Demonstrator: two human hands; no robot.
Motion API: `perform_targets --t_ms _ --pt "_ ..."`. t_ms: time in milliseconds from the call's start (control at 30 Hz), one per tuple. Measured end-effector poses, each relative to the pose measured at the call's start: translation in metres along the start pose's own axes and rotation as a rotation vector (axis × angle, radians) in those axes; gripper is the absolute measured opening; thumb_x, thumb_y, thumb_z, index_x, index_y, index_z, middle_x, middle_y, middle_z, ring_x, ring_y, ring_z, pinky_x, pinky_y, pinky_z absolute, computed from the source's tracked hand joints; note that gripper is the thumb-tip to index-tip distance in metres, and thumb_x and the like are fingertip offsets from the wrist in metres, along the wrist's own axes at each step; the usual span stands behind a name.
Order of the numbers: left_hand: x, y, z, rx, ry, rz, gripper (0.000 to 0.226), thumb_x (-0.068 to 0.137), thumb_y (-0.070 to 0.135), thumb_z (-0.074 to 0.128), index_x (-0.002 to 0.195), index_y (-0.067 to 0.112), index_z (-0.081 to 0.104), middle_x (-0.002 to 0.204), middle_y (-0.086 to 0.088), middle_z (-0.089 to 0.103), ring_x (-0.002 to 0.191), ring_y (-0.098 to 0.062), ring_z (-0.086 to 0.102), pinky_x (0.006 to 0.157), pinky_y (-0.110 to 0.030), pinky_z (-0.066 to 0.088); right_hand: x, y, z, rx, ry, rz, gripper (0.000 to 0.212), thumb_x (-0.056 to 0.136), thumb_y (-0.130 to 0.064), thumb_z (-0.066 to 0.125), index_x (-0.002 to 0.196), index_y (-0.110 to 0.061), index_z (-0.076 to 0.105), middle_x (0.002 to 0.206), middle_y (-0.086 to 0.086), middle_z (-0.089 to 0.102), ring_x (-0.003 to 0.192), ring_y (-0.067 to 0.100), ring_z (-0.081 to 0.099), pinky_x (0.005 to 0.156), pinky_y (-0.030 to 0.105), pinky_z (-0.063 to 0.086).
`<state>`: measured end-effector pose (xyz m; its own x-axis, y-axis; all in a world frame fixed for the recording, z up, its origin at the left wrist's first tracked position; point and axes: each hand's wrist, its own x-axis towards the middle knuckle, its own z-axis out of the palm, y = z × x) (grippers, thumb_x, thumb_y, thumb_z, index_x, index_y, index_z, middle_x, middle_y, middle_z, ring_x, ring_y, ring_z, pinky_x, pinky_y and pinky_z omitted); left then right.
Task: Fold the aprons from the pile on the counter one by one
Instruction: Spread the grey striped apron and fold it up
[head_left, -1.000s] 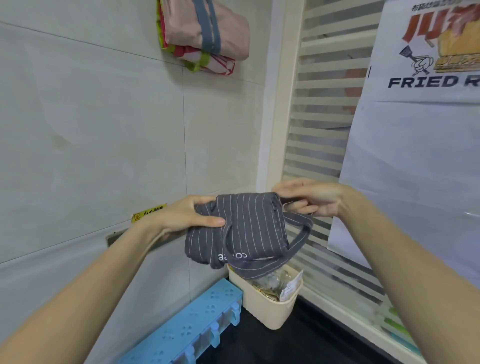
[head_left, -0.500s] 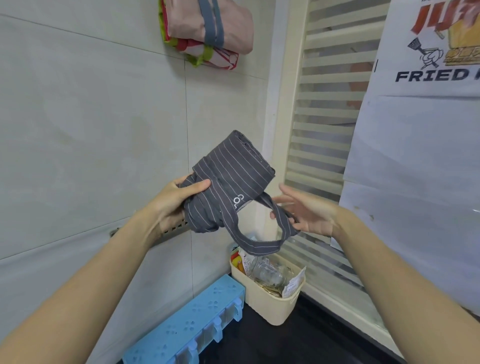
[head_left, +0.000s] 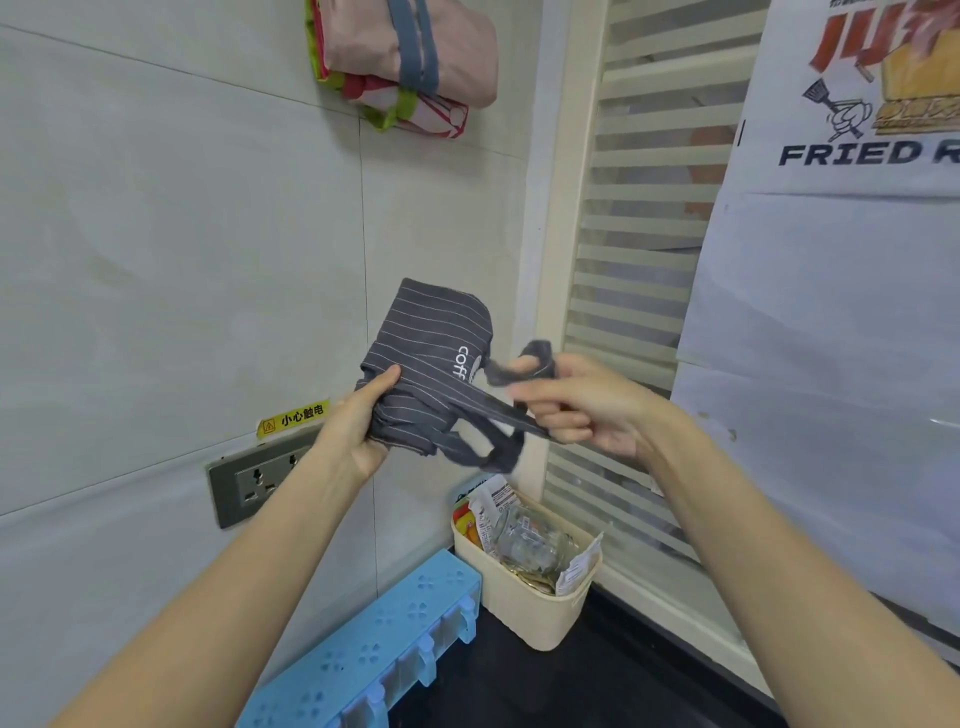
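Observation:
A folded grey pinstriped apron (head_left: 431, 343) with white lettering is held up in the air in front of the tiled wall. My left hand (head_left: 358, 421) grips its lower left end, thumb on top. Its strap (head_left: 493, 410) loops out to the right, and my right hand (head_left: 576, 405) holds that strap with its fingers curled round it. Folded pink and patterned aprons (head_left: 410, 62) sit high up on the wall at the top of the view.
A cream bin (head_left: 535, 603) with a glass jar and packets stands on the dark counter (head_left: 597, 691) in the corner. A blue compartment box (head_left: 374, 644) lies beside it. A wall socket (head_left: 254, 478) is on the left, a slatted window (head_left: 639, 249) on the right.
The apron bundle was tipped upright, then brought back down. My right hand let go of the bundle's right end, reached under the hanging strap and now grips it.

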<state>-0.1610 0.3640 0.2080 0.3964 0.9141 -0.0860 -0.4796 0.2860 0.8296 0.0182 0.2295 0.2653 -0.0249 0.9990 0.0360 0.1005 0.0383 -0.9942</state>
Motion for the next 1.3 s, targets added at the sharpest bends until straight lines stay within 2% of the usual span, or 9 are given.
perform_targets --t_ms 167,267,433,533,667,767,1000,1167,1300 --pt "-0.004 -0.002 0.003 -0.062 -0.045 -0.043 0.033 0.090 0.022 0.059 0.121 0.011 0.059 0.111 -0.010 0.067 0.092 -0.024 0.064 0.088 -0.037 0.048 0.000 -0.022 0.009 -0.667 0.015 -0.102 0.018 0.092 0.000 0.053 0.090 -0.015 0.062 0.071 0.010 0.048 0.056 0.015 0.044 0.041 0.018 0.039" --pt "-0.006 -0.001 -0.003 -0.066 -0.135 -0.068 0.029 0.087 0.025 0.059 0.113 0.012 0.061 0.097 -0.007 0.070 0.083 -0.020 0.066 0.080 -0.034 0.052 -0.004 -0.036 0.006 -0.712 -0.029 -0.111 0.030 0.089 0.005 0.049 0.080 -0.018 0.066 0.080 0.003 0.059 0.068 0.009 0.055 0.061 0.021 0.051" --pt "-0.010 0.002 -0.006 0.126 -0.331 -0.147 0.020 0.081 0.023 0.060 0.096 0.011 0.066 0.073 -0.007 0.071 0.061 -0.018 0.068 0.058 -0.026 0.057 -0.007 -0.058 0.006 -0.799 -0.269 0.019 0.029 0.090 0.005 0.050 0.075 -0.017 0.064 0.058 -0.006 0.049 0.047 0.004 0.037 0.048 0.019 0.030" --pt "-0.003 0.002 -0.008 0.244 -0.328 -0.084 0.035 0.081 0.017 0.065 0.115 0.011 0.061 0.090 -0.009 0.072 0.070 -0.016 0.068 0.067 -0.027 0.058 -0.006 -0.077 0.011 -0.807 -0.474 0.144 0.021 0.093 0.003 0.050 0.087 -0.014 0.060 0.060 -0.012 0.057 0.046 0.000 0.044 0.043 0.012 0.032" --pt "-0.003 -0.003 -0.003 0.362 -0.264 -0.015 0.024 0.078 0.004 0.067 0.100 0.011 0.067 0.090 -0.009 0.073 0.068 -0.015 0.070 0.066 -0.027 0.058 0.010 -0.089 0.011 -0.913 -0.456 0.238 0.021 0.093 0.000 0.050 0.098 -0.018 0.060 0.071 0.003 0.051 0.042 0.005 0.036 0.045 0.015 0.037" --pt "-0.006 -0.001 0.000 0.292 -0.272 -0.015 0.058 0.071 0.010 0.069 0.127 0.007 0.054 0.103 -0.012 0.070 0.077 -0.018 0.070 0.066 -0.028 0.059 0.014 -0.073 -0.004 -0.801 -0.369 0.244 0.025 0.093 0.002 0.049 0.103 -0.018 0.060 0.074 0.011 0.042 0.043 0.010 0.033 0.044 0.018 0.034" --pt "-0.005 0.002 -0.008 0.122 -0.268 0.038 0.042 0.082 0.013 0.061 0.123 0.016 0.055 0.087 -0.005 0.074 0.072 -0.017 0.071 0.060 -0.029 0.059 0.004 -0.019 -0.034 -0.219 0.131 0.043 0.018 0.091 -0.013 0.058 0.073 -0.011 0.058 0.054 -0.002 0.055 0.048 0.008 0.047 0.050 0.017 0.044" --pt "-0.002 -0.013 0.001 0.056 -0.309 0.088 0.093 0.043 0.029 0.093 0.127 0.016 0.055 0.107 -0.009 0.071 0.086 -0.021 0.071 0.068 -0.032 0.059 0.008 0.011 -0.027 0.171 0.273 0.145 0.020 0.091 -0.037 0.057 0.079 -0.022 0.061 0.067 -0.004 0.058 0.060 0.009 0.054 0.061 0.025 0.053" --pt "-0.005 -0.027 0.012 0.020 -0.354 -0.001 0.043 0.074 0.026 0.065 0.115 0.018 0.061 0.100 -0.009 0.072 0.083 -0.021 0.070 0.072 -0.033 0.058 0.010 0.012 -0.025 0.345 0.186 0.062 0.026 0.092 -0.040 0.051 0.087 -0.024 0.070 0.079 -0.002 0.071 0.071 0.014 0.066 0.073 0.032 0.054"
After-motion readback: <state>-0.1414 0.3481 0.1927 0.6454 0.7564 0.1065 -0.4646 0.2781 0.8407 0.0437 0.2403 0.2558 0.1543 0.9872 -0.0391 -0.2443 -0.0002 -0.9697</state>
